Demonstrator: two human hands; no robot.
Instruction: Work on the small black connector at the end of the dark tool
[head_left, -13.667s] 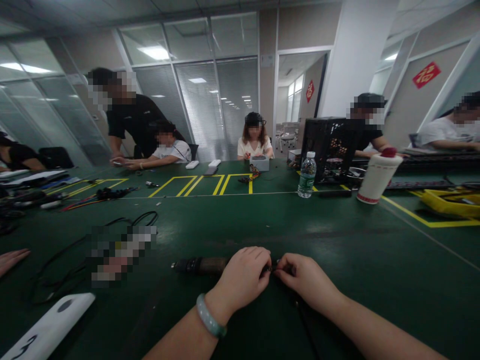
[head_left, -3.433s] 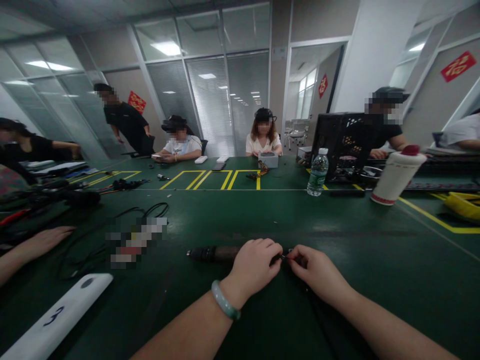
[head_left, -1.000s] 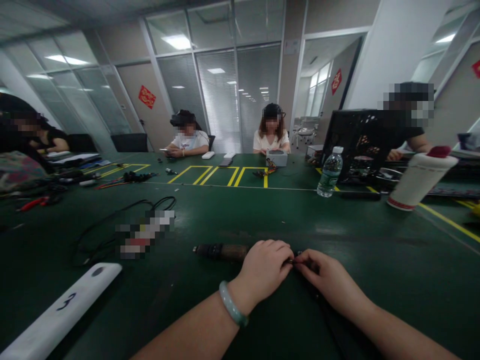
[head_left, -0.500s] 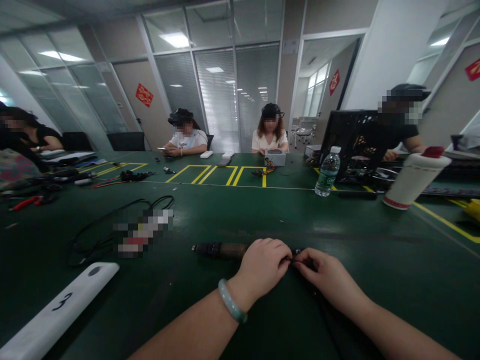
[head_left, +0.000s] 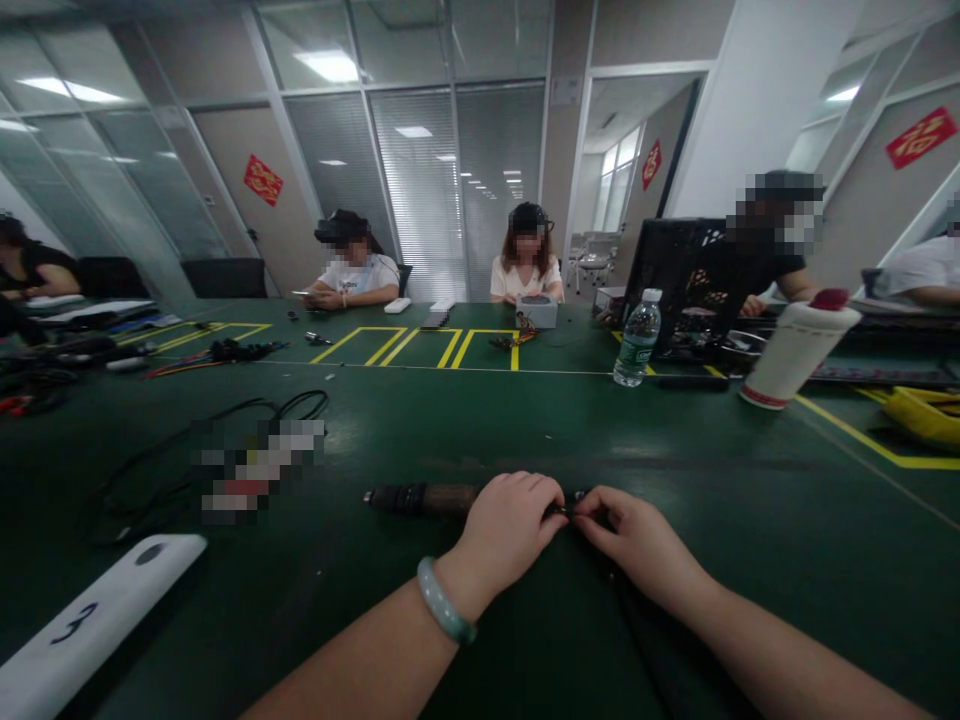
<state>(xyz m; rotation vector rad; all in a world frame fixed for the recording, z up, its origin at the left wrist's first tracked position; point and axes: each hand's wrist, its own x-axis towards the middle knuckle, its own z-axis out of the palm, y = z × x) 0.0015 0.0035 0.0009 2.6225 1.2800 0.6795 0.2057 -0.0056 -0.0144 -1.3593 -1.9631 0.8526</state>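
An electric screwdriver (head_left: 450, 501) lies lengthwise on the green table, its dark tip pointing left. My left hand (head_left: 507, 520), with a pale green bangle at the wrist, is closed over the tool's rear part. Close beside it, my right hand (head_left: 626, 525) pinches something small and dark at the tool's back end. The fingers hide most of that piece, so I cannot tell what it is. A black cable (head_left: 637, 625) runs down from under my right hand toward the front edge of the view.
A white bar marked 3 (head_left: 105, 620) lies at front left, near a black cable loop (head_left: 304, 400). A water bottle (head_left: 639, 340) and a white tumbler (head_left: 799, 350) stand at right. Several people sit around the table; a computer case (head_left: 679, 290) stands behind the bottle.
The view has turned slightly right, so the scene sits further left. Both hands stay at the screwdriver's rear end, with only slight finger movement.
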